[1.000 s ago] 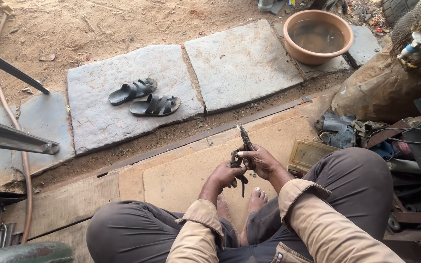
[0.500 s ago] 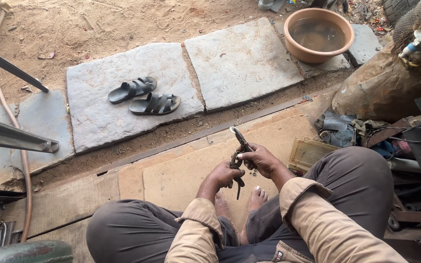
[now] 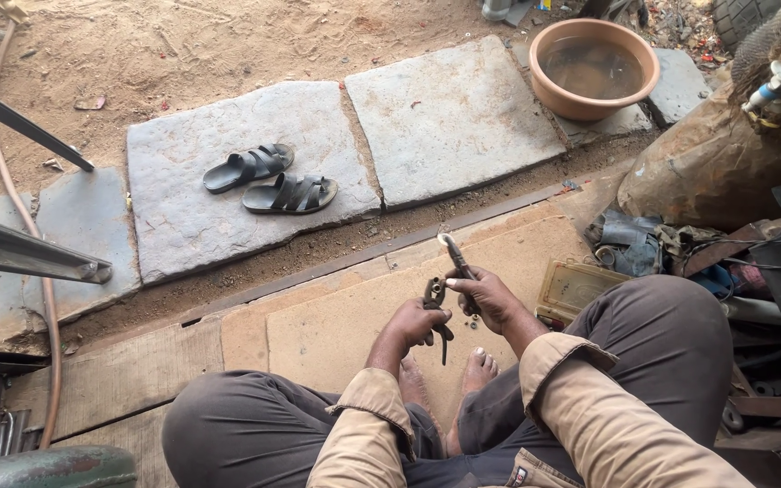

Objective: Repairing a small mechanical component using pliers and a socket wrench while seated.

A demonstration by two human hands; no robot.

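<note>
Both grips closed: left hand (image 3: 418,322) wraps pliers (image 3: 436,303); right hand (image 3: 488,296) clasps dark metal tool (image 3: 456,256) upright.

Bright, even daylight — soft shadows (faint under sandals (image 3: 270,180)), sharp focus, mild wide-angle bend at edges.

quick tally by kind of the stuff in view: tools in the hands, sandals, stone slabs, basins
dark metal pliers, in the left hand: 1
slim metal hand tool, in the right hand: 1
black strapped sandals: 2
large grey stone slabs: 2
round terracotta-coloured basin of water: 1
total: 7
</note>
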